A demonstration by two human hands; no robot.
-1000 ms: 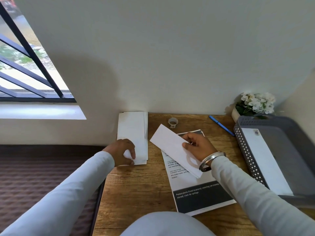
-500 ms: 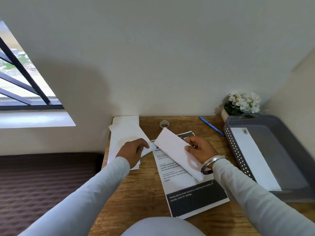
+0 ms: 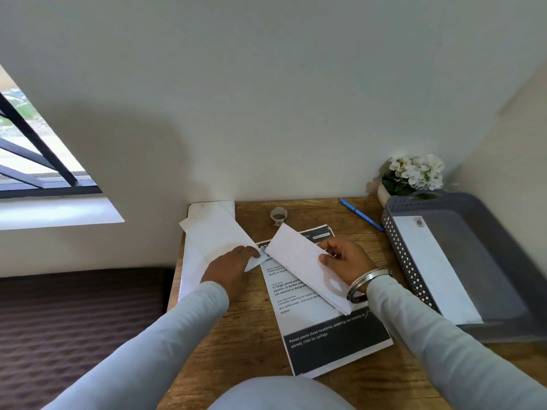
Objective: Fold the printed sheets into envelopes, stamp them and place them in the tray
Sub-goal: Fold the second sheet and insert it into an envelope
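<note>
Left hand [image 3: 233,263] gripping one envelope [image 3: 213,235] by its corner, over the stack [image 3: 194,261]. Right hand [image 3: 344,261] closed on folded sheet [image 3: 299,258] above printed sheet [image 3: 322,329].

My right hand [image 3: 346,263] hides part of the folded sheet [image 3: 302,261], and the tray [image 3: 485,232] runs off frame right.

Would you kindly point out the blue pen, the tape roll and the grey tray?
blue pen [image 3: 361,214], head view, middle of its barrel.
tape roll [image 3: 278,214], head view, its ring.
grey tray [image 3: 407,258], head view, perforated left wall.
</note>
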